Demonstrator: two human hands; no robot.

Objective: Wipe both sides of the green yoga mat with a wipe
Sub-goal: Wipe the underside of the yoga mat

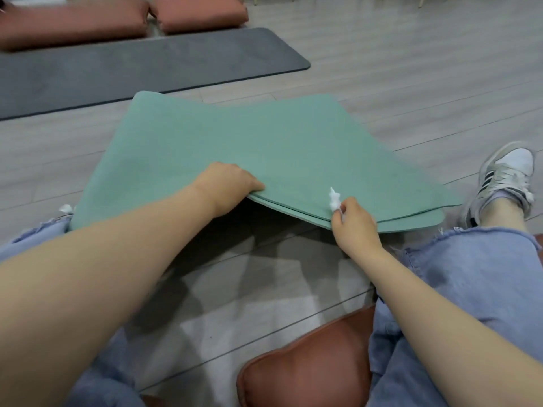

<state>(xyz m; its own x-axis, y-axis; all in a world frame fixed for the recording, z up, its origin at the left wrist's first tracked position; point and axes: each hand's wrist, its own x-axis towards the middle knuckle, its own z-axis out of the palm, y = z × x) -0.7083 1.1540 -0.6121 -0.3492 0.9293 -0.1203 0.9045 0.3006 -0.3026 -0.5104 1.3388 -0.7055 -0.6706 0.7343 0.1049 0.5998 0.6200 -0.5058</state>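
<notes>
1. Now, the green yoga mat point(249, 142) lies folded over on the grey plank floor point(411, 83) in front of a seated person, with two layers showing along its near edge.
2. That near edge is raised off the floor, and a dark shadow sits beneath it.
3. On the left, the left hand point(229, 180) grips the near edge of the mat, its fingers curled over the top layer.
4. On the right, the right hand point(355, 221) pinches a small white wipe point(334, 199) between its fingertips, right at the mat's near edge; the wipe is crumpled and pokes up above the fingers.
5. The person's legs, in pale blue jeans point(470, 274), lie spread to either side of the mat.
6. A grey and white sneaker point(505, 177) with dark stripes points up just beside the mat's right corner.
7. A dark grey mat point(132, 69) lies flat on the floor beyond the green one, apart from it.
8. Two rust-red cushions point(117, 16) rest at the far edge of the grey mat.
9. Another rust-red cushion point(308, 368) sits between the person's legs, near the bottom of the view.
</notes>
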